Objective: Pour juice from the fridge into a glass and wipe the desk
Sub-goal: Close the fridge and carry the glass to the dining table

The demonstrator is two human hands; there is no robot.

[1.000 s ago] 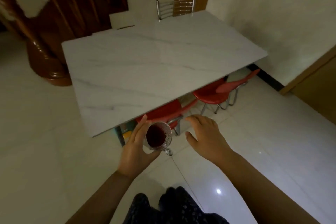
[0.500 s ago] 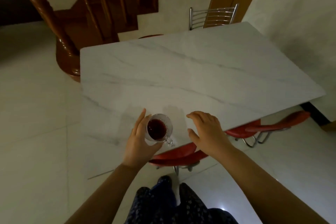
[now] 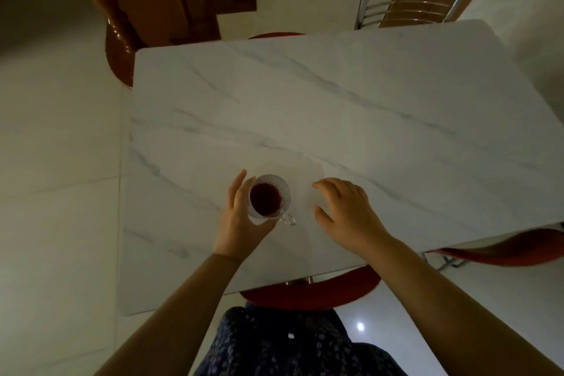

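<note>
glass [image 3: 269,199] now over table [image 3: 335,107], base hidden

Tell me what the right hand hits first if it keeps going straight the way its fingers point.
Nothing, it seems: the right hand points up-left across bare table, passing beside the glass, though depth is unclear.
</note>
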